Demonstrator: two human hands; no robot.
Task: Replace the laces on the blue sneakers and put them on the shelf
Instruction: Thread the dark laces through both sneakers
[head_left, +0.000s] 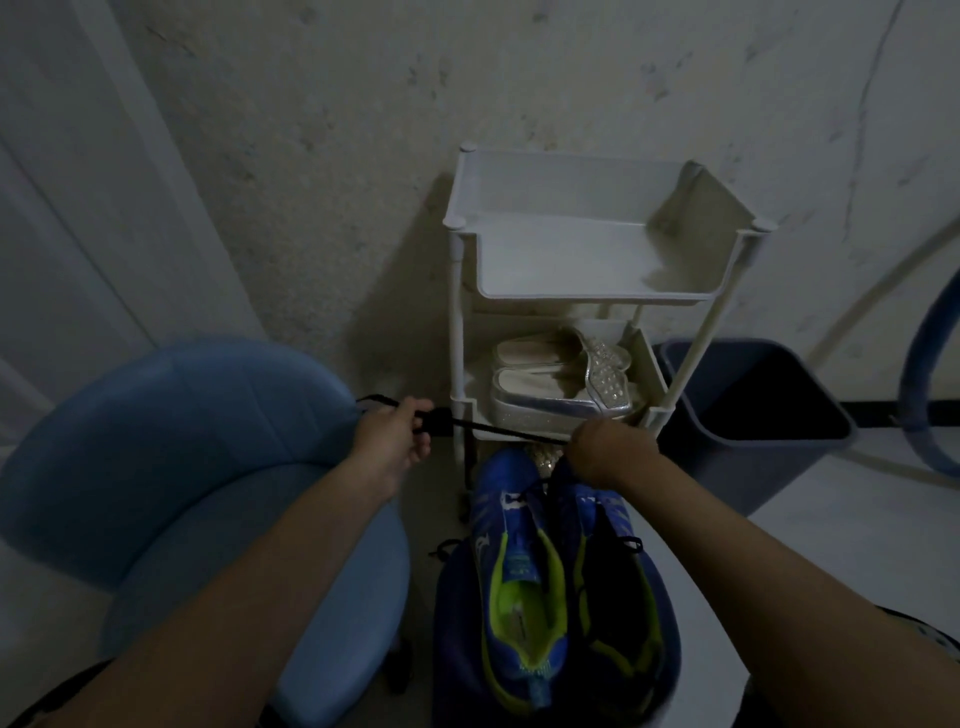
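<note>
Two blue sneakers with yellow-green lining, the left one and the right one, stand side by side on a dark round seat below me, toes pointing away. A black lace is stretched taut between my hands. My left hand grips its left end, and a loop of lace trails off behind the hand. My right hand holds the other end above the toe of the right sneaker. Another black lace end sticks out of the right sneaker. The white tiered shelf stands straight ahead against the wall.
A pair of silver sandals lies on the shelf's lower tier; the top tier holds nothing. A blue padded chair is at my left. A dark bin stands right of the shelf, with a blue hoop beyond it.
</note>
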